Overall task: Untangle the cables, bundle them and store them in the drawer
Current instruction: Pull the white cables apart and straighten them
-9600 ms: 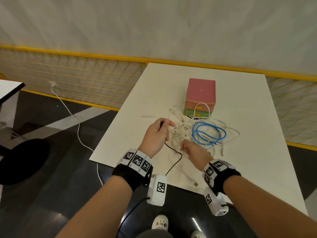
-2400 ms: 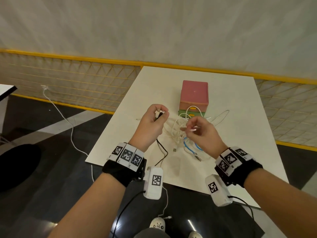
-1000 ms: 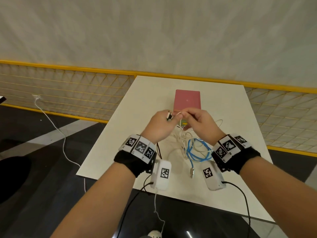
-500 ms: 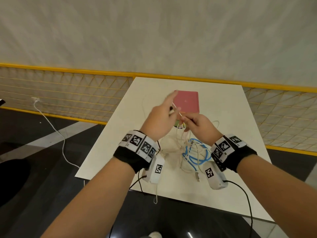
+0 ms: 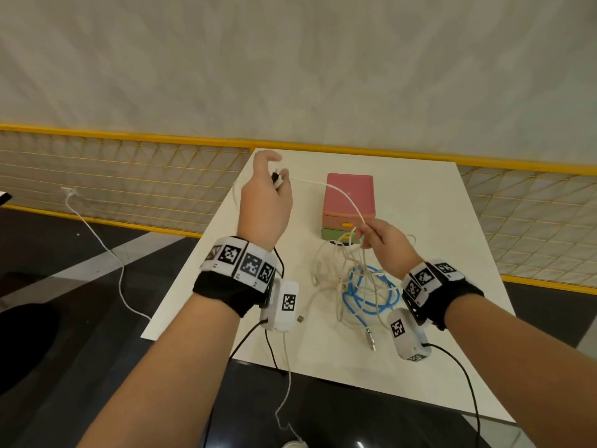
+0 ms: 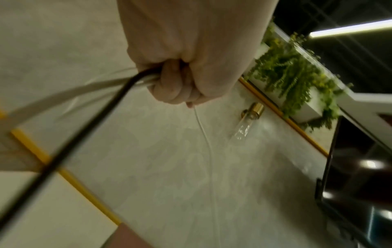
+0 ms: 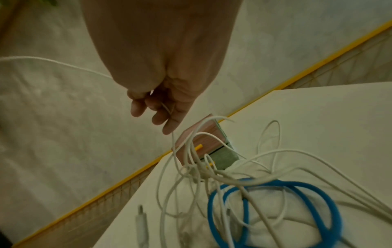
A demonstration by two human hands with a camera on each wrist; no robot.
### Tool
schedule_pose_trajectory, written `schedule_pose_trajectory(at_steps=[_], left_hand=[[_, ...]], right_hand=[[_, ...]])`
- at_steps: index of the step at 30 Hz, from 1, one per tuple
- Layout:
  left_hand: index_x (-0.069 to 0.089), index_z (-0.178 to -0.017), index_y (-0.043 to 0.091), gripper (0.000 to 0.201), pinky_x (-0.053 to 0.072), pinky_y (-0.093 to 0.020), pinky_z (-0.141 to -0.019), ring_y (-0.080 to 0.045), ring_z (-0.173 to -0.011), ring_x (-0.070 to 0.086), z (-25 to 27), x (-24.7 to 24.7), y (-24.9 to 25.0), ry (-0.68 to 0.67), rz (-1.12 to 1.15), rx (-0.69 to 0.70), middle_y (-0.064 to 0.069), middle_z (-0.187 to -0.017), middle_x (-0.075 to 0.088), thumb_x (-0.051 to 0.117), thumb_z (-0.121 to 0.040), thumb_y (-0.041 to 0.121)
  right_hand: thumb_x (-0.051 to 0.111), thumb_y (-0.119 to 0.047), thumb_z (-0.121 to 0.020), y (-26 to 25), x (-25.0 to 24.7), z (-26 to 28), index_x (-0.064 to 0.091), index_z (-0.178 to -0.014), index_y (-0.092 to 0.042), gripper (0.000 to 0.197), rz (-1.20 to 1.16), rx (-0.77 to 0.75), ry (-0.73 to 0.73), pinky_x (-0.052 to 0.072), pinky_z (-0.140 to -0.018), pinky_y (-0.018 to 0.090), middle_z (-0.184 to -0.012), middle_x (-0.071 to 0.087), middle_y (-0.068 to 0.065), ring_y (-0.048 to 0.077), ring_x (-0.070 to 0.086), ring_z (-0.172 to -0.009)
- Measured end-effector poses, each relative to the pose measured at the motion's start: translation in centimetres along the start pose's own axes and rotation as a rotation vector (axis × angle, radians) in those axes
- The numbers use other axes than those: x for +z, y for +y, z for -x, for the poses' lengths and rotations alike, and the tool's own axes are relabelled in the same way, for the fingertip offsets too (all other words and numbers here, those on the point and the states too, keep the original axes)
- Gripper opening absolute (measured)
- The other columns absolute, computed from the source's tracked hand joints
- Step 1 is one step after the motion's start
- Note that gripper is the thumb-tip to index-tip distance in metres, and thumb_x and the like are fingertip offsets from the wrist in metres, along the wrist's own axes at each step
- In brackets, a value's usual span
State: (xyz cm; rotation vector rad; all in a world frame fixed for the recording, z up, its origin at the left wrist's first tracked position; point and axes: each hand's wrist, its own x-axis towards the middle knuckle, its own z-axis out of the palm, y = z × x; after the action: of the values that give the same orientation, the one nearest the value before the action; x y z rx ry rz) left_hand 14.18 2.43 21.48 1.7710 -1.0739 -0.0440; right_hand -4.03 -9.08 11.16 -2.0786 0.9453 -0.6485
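A pile of tangled white cables (image 5: 339, 263) and a coiled blue cable (image 5: 368, 294) lies on the white table (image 5: 452, 221), in front of a small pink drawer box (image 5: 350, 195). My left hand (image 5: 277, 177) is raised over the table's far left. In the left wrist view the left hand (image 6: 180, 83) grips a black cable (image 6: 84, 134) and a white one. A thin white cable (image 5: 342, 194) arcs from it to my right hand (image 5: 361, 232), which pinches it above the pile. The right hand (image 7: 161, 109) shows the strand running down into the tangled cables (image 7: 201, 169), beside the blue cable (image 7: 275, 193).
The box's lower drawers, orange (image 5: 347, 221) and green (image 5: 334, 235), look closed. A metal plug (image 5: 371, 340) lies near the table's front edge. A yellow-framed mesh barrier (image 5: 129, 176) runs behind the table. Another white cord (image 5: 97, 240) trails across the dark floor at left.
My left hand has swung up and to the left, drawing a white cable out into an arc between the hands. My right hand has stayed by the drawer box, a little lower.
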Motion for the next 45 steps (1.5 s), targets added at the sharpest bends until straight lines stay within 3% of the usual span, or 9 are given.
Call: schedule_pose_trajectory(at_steps=[4,8,13,19,23,26,35,40,45], left_hand=[[0.027,-0.149,0.034,0.056,0.040,-0.013,-0.056,-0.006,-0.055,0.055,2.2,1.5,0.1,-0.273,0.028,0.099,0.003,-0.074,0.059,0.049,-0.099,0.024],[0.052,-0.129,0.019,0.033,0.044,-0.027,-0.065,-0.021,-0.079,0.065,2.7,4.0,-0.1,-0.475,-0.140,0.084,-0.004,-0.084,0.067,0.053,-0.098,0.030],[0.060,-0.092,0.004,0.017,0.032,-0.014,-0.052,-0.006,-0.059,0.047,1.3,3.2,0.0,-0.263,-0.083,0.149,0.005,-0.073,0.055,0.054,-0.098,0.018],[0.057,-0.108,0.004,0.017,0.033,-0.009,-0.049,0.005,-0.052,0.048,0.8,1.4,0.4,0.089,0.094,0.056,0.009,-0.061,0.049,0.049,-0.100,0.018],[0.033,-0.143,0.025,0.047,0.035,-0.014,-0.048,-0.005,-0.053,0.051,2.3,2.4,0.7,-0.224,-0.057,0.100,0.012,-0.065,0.052,0.048,-0.099,0.020],[0.052,-0.125,0.014,0.032,0.039,-0.028,-0.057,-0.027,-0.069,0.061,2.7,3.7,0.4,-0.432,-0.238,0.120,-0.006,-0.077,0.063,0.048,-0.099,0.032],[0.055,-0.090,0.008,0.024,0.031,-0.014,-0.047,-0.003,-0.048,0.041,0.5,0.9,0.7,0.098,0.139,0.054,0.009,-0.056,0.041,0.045,-0.102,0.027],[0.044,-0.132,0.022,0.033,0.042,-0.022,-0.052,-0.007,-0.055,0.056,2.2,1.6,0.5,-0.150,0.031,0.103,0.004,-0.064,0.056,0.047,-0.100,0.029],[0.058,-0.094,0.008,0.025,0.041,-0.030,-0.056,-0.016,-0.058,0.056,2.5,2.7,0.0,-0.302,-0.145,0.184,-0.002,-0.062,0.056,0.049,-0.100,0.031]], right_hand=[[0.043,-0.013,-0.098,-2.5,-1.0,-1.5,0.063,-0.086,-0.002,0.026,0.095,-0.199,0.019,0.040,-0.073,0.029,-0.079,0.055,0.008,0.021,0.052,-0.076],[0.045,-0.008,-0.096,-4.8,-1.0,-2.1,0.061,-0.087,-0.004,0.019,0.197,-0.401,-0.057,0.032,-0.066,0.014,-0.077,0.046,0.002,0.004,0.041,-0.070],[0.043,-0.015,-0.098,-3.1,-0.7,-1.4,0.060,-0.087,-0.001,0.025,0.210,-0.341,-0.060,0.036,-0.069,0.025,-0.079,0.050,0.008,0.020,0.048,-0.075],[0.042,-0.021,-0.098,-0.8,-1.3,-1.1,0.064,-0.095,-0.006,0.027,0.185,-0.132,-0.056,0.047,-0.084,0.041,-0.090,0.061,0.014,0.027,0.057,-0.089],[0.045,-0.019,-0.098,-3.1,-1.7,-1.5,0.066,-0.089,-0.004,0.026,0.217,-0.252,-0.050,0.040,-0.078,0.027,-0.080,0.055,0.008,0.016,0.050,-0.076],[0.046,-0.012,-0.096,-5.7,-1.8,-1.8,0.064,-0.089,-0.007,0.020,0.220,-0.378,-0.036,0.032,-0.064,0.015,-0.072,0.043,-0.005,0.000,0.042,-0.067],[0.046,-0.016,-0.097,-3.0,-2.0,-1.9,0.064,-0.089,0.002,0.027,0.225,-0.198,-0.036,0.042,-0.073,0.035,-0.084,0.058,0.018,0.027,0.053,-0.080],[0.049,-0.013,-0.096,-5.1,-1.4,-1.9,0.068,-0.093,-0.001,0.023,0.216,-0.302,-0.015,0.038,-0.067,0.018,-0.077,0.055,0.000,0.009,0.052,-0.076],[0.050,-0.007,-0.094,-7.0,-1.3,-2.0,0.067,-0.092,-0.005,0.018,0.168,-0.408,0.029,0.036,-0.067,0.005,-0.072,0.040,-0.020,-0.011,0.048,-0.070]])
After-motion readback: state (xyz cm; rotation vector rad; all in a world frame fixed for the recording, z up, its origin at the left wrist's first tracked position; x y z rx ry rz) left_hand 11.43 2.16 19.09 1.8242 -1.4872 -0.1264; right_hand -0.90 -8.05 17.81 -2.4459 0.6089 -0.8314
